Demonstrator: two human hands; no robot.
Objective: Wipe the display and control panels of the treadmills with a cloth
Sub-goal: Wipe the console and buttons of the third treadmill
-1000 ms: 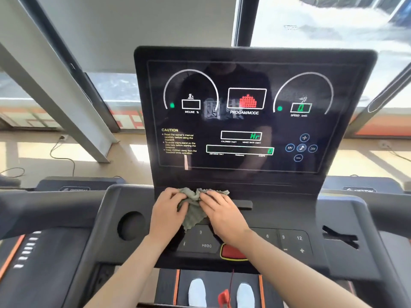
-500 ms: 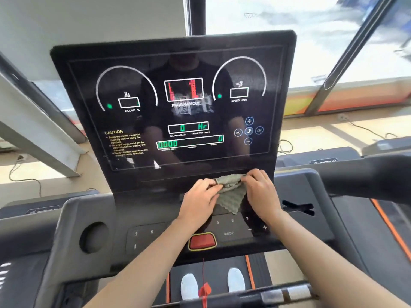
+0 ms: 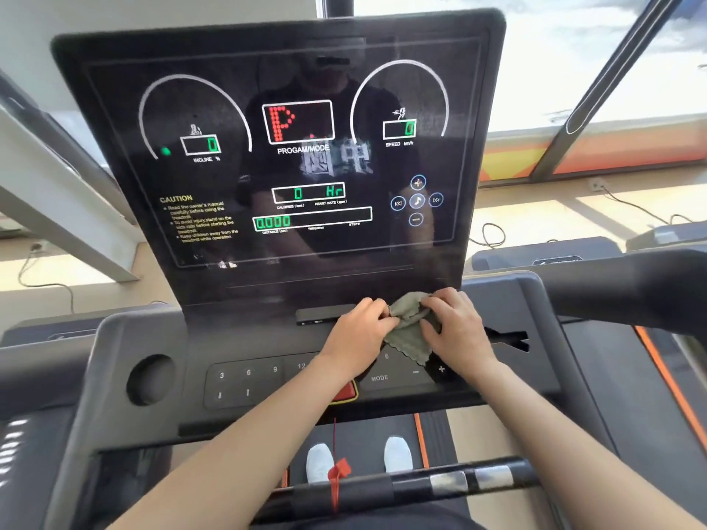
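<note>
Treadmill display (image 3: 275, 166): large glossy black screen, tilted back, filling the upper middle of the view. It shows green zeros under INCLINE and SPEED, a red dotted P above PROGAM/MODE, and yellow CAUTION text at lower left. A person's reflection lies across the glass.

Control panel (image 3: 248, 380): grey console deck below the display. Keys 3, 6, 9, 12 at left; MODE, minus and plus at right.

Front bar (image 3: 440, 481): dark with silver bands, crossing the bottom of the view.

Left hand (image 3: 359, 330): above the panel's right half, just under the display's lower edge. Fingers curled, pinching the left side of the cloth (image 3: 407, 338).

Right hand (image 3: 455, 330): just beside the left hand. Fingers bent and closed on the cloth's upper right.

Cloth: grey-green, bunched between both hands at the foot of the display. Its loose scalloped corner droops over the panel near the second 6 key.

Round recess (image 3: 151, 378): left end of the console.

White shoes (image 3: 319, 457): two toes on the belt.

Red clip (image 3: 338, 472): on a red cord, against the bar.

Red button (image 3: 346, 392): mid-panel, mostly hidden by the left wrist.
</note>
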